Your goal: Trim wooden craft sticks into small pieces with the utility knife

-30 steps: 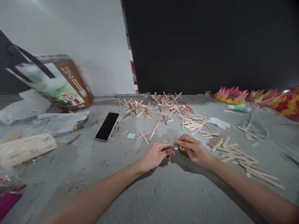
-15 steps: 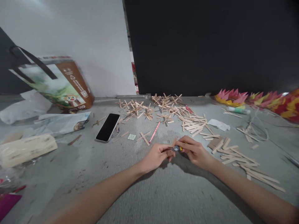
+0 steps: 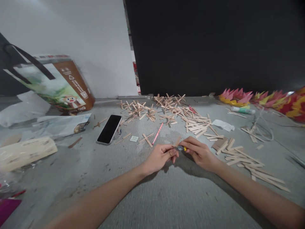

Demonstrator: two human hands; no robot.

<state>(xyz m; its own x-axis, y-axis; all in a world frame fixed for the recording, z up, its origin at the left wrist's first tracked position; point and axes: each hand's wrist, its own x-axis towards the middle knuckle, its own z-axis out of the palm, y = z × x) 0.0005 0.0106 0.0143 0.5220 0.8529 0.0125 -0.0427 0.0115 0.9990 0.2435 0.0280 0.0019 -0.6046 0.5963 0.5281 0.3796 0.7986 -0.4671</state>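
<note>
Just in front of me, both hands are close together above the grey tabletop [image 3: 143, 197]. My left hand [image 3: 160, 157] is closed, its thumb and fingers pinching a wooden craft stick [image 3: 178, 141] that points up and away. My right hand [image 3: 199, 153] pinches a small grey-and-yellow tool [image 3: 181, 148]; its grey, flat part reaches toward the stick and the yellow part sits at my right fingertips. The tool's exact kind is too small to make out. Beyond the hands lie two crossed sticks [image 3: 146, 139] and a pink patterned pencil [image 3: 157, 133].
Star-shaped stick bundles [image 3: 168, 103] and loose craft sticks [image 3: 197, 125] spread across the back, with more sticks [image 3: 245, 162] at right. A phone [image 3: 109, 129], a shopping bag [image 3: 62, 86] and plastic packaging [image 3: 26, 152] lie left. Paper flowers [image 3: 235, 97] and a glue stick [image 3: 243, 110] are far right.
My right fingertips have drawn slightly away from the left ones, so more of the grey part shows. The view has shifted a little; both hands keep their hold.
</note>
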